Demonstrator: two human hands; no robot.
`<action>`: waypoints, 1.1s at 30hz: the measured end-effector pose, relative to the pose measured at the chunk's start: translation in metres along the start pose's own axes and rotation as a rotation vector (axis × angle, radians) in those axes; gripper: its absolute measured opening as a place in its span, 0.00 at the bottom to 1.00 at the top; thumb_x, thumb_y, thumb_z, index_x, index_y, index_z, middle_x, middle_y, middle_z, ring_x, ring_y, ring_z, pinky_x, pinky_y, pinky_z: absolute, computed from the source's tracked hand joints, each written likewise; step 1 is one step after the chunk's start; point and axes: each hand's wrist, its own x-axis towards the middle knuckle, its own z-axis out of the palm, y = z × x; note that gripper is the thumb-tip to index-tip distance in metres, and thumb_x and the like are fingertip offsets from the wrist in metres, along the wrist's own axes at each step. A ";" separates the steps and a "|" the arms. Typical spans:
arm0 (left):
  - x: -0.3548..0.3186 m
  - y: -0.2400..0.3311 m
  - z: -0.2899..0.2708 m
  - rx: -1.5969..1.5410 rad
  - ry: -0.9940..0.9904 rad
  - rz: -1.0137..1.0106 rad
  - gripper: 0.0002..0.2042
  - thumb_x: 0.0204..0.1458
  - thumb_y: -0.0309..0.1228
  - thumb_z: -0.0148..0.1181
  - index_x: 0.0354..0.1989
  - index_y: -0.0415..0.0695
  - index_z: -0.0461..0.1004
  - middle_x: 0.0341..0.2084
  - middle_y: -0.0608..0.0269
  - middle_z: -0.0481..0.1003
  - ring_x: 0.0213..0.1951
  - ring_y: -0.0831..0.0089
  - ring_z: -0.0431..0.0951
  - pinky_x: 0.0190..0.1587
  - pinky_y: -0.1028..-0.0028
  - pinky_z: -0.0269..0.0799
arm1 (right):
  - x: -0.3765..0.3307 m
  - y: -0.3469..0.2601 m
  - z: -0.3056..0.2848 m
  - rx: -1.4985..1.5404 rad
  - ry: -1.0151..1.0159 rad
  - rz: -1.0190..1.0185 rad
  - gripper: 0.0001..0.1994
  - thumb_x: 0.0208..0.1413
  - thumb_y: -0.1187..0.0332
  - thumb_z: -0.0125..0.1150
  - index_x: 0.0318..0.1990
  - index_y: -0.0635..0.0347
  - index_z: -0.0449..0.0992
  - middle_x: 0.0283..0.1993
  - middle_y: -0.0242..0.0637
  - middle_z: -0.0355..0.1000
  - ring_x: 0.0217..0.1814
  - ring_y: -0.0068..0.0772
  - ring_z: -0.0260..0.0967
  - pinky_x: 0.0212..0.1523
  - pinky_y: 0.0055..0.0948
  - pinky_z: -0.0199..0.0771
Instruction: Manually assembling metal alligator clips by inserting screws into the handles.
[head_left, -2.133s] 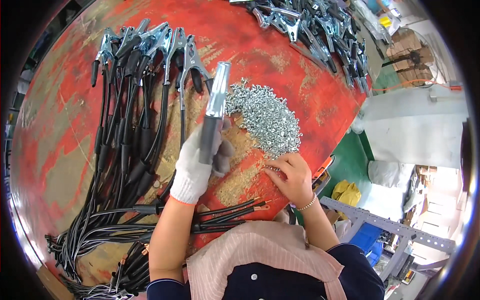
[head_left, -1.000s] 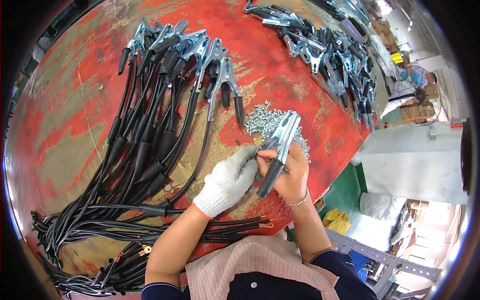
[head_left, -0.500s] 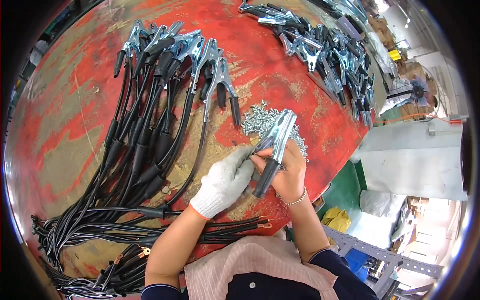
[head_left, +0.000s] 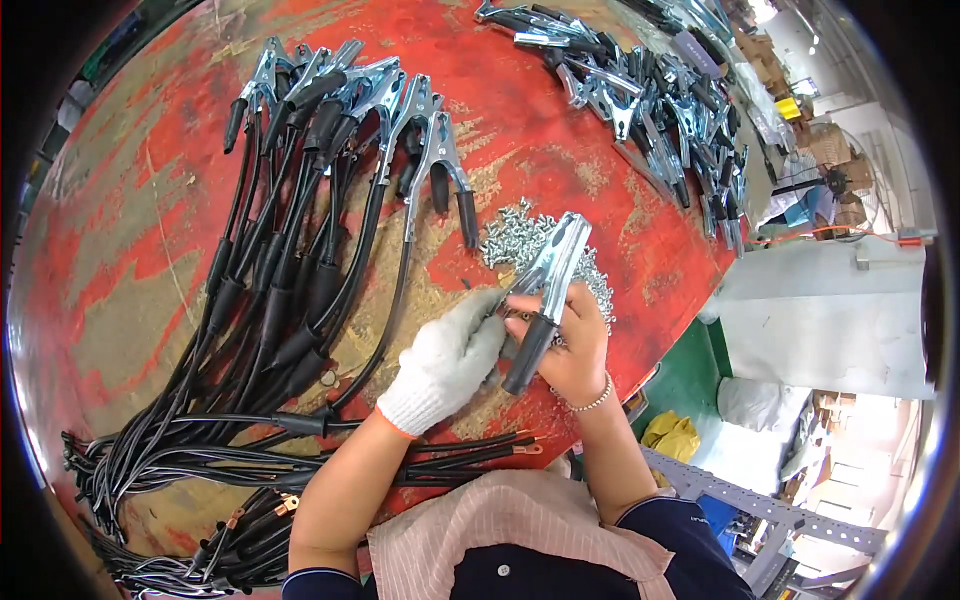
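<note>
Between my hands is a battery clamp (head_left: 566,262) with silvery jaws pointing up and away and one black-sleeved handle pointing down toward me. My left hand (head_left: 445,358), in a white knit glove, is closed on the clamp's left handle, which its fingers mostly hide. Bare except for a bead bracelet, my right hand (head_left: 578,348) is closed around the clamp from the right. Its thumb and finger meet between the two handles; whether they pinch a small part there cannot be seen. A heap of small silvery screws (head_left: 515,238) lies just beyond, partly behind the clamp.
Black cables (head_left: 262,310) with clamps (head_left: 425,135) on their far ends cover the left of the worn red table (head_left: 560,180). Bare cable ends with copper lugs (head_left: 527,450) lie close in front of me. More loose clamps (head_left: 650,110) are piled far right. A fan (head_left: 835,180) stands beyond.
Both hands and the clamp have shifted very slightly left. The hold on the clamp looks the same, with a small movement of the right fingers between its handles.
</note>
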 end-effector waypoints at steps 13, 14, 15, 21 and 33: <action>0.000 0.002 0.001 0.012 0.010 0.021 0.17 0.61 0.29 0.48 0.57 0.41 0.67 0.25 0.60 0.77 0.21 0.75 0.75 0.27 0.72 0.72 | -0.008 0.003 -0.008 -0.015 -0.082 -0.063 0.11 0.40 0.74 0.72 0.35 0.59 0.82 0.30 0.38 0.72 0.29 0.37 0.67 0.28 0.33 0.65; 0.000 0.001 0.002 0.016 0.018 0.029 0.17 0.61 0.29 0.48 0.57 0.41 0.67 0.25 0.60 0.77 0.21 0.76 0.75 0.27 0.72 0.72 | -0.011 0.007 -0.009 -0.008 -0.083 -0.089 0.11 0.40 0.74 0.72 0.35 0.59 0.82 0.29 0.38 0.72 0.28 0.37 0.66 0.27 0.32 0.65; 0.000 0.002 0.002 0.013 0.016 0.020 0.17 0.61 0.29 0.48 0.57 0.41 0.68 0.25 0.60 0.77 0.21 0.76 0.75 0.27 0.72 0.72 | -0.013 0.012 -0.011 -0.002 -0.083 -0.117 0.12 0.40 0.74 0.72 0.36 0.59 0.82 0.29 0.38 0.71 0.28 0.37 0.66 0.27 0.32 0.64; 0.000 0.002 0.000 -0.028 0.009 -0.036 0.16 0.60 0.28 0.49 0.57 0.41 0.68 0.26 0.59 0.77 0.21 0.76 0.75 0.27 0.72 0.72 | -0.009 0.007 -0.009 -0.021 -0.036 -0.120 0.19 0.31 0.75 0.69 0.39 0.53 0.82 0.25 0.34 0.67 0.26 0.37 0.66 0.25 0.34 0.66; 0.003 -0.022 0.002 0.119 0.126 0.180 0.16 0.62 0.29 0.48 0.56 0.38 0.69 0.33 0.56 0.78 0.33 0.72 0.79 0.38 0.74 0.74 | -0.013 0.009 -0.017 0.068 -0.101 -0.171 0.10 0.44 0.67 0.70 0.36 0.54 0.78 0.30 0.34 0.72 0.31 0.39 0.71 0.28 0.34 0.70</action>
